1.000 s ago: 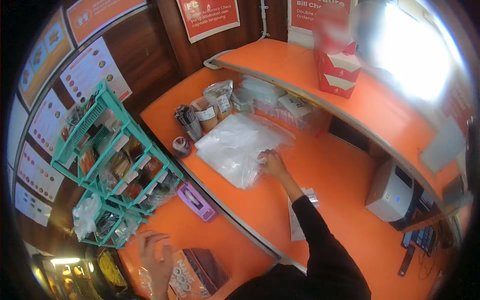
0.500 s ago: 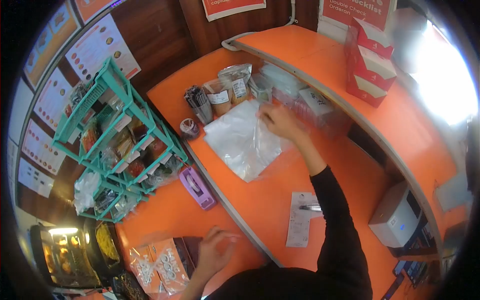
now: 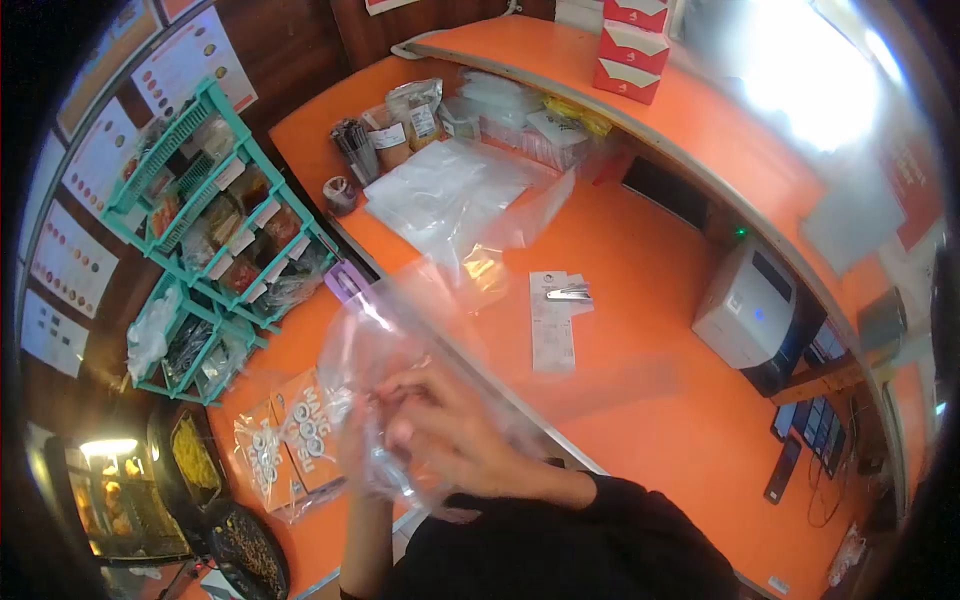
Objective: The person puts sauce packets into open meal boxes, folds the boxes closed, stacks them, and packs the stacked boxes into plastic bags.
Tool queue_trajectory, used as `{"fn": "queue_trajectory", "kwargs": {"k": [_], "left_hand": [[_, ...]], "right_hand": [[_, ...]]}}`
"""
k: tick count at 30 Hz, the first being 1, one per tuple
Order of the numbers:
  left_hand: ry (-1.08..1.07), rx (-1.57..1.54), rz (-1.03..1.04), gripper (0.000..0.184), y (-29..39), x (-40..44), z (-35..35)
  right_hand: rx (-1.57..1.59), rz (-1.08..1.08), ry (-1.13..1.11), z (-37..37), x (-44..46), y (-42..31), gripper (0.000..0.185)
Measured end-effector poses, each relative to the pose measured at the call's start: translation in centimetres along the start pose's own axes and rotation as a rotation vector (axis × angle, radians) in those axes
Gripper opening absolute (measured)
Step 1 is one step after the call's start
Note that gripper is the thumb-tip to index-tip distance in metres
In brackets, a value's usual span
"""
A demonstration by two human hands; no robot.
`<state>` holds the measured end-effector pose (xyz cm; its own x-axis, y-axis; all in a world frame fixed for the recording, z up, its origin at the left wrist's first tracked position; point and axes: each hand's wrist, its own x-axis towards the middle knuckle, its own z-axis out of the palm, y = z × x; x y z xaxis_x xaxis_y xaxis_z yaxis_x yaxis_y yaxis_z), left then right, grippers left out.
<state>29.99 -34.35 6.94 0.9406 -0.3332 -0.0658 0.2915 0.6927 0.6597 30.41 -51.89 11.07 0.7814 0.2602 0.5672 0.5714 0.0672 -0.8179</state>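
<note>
Both hands meet at the front of the counter, on a clear plastic bag (image 3: pixel 378 325) that billows up in front of them. My right hand (image 3: pixel 450 435) is closed, its fingers curled and pinching the film. The bag partly covers my left hand (image 3: pixel 362 445), which is closed on the film from the other side. Just left of the hands lie orange printed boxes (image 3: pixel 305 430) in clear wrapping. Beyond the bag, a stack of clear plastic bags (image 3: pixel 425 190) lies on the counter. A purple tape dispenser (image 3: pixel 345 280) is partly hidden behind the film.
Teal tiered baskets (image 3: pixel 225 215) with packets stand at the left. A receipt (image 3: pixel 550 335) with a metal clip lies on the orange counter. At the right is a white printer (image 3: pixel 745 305) near phones (image 3: pixel 785 468). Red boxes (image 3: pixel 632 60) sit on the raised shelf.
My right hand has come back from the bag stack to my left hand, bringing a clear plastic bag. Both hands now grip it. The view has shifted, so the counter items appear higher and further left.
</note>
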Motion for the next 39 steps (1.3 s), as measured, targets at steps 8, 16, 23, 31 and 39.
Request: {"fn": "queue_trajectory", "kwargs": {"k": [8,16,23,31,39], "left_hand": [[0.407,0.263,0.077,0.056,1.8,-18.8,-5.8],[0.742,0.397,0.200,0.050,1.3,-33.6,-8.3],[0.828,0.519,0.296,0.045,1.2,-39.8,-9.1],[0.919,1.271,0.186,0.042,-2.9,-32.9,-7.1],[0.455,0.904,-0.205,0.035,-7.4,-22.7,2.5]], "right_hand": [[0.576,0.636,-0.056,9.5,-5.3,15.3,0.055],[1.844,0.476,-0.699,14.7,-15.7,1.7,0.053],[1.143,0.506,-0.813,8.2,-18.0,-0.8,0.017],[0.613,0.583,-0.689,5.5,-16.2,-2.9,0.024],[-0.062,0.417,-0.893,1.8,-15.4,-3.8,0.037]]}}
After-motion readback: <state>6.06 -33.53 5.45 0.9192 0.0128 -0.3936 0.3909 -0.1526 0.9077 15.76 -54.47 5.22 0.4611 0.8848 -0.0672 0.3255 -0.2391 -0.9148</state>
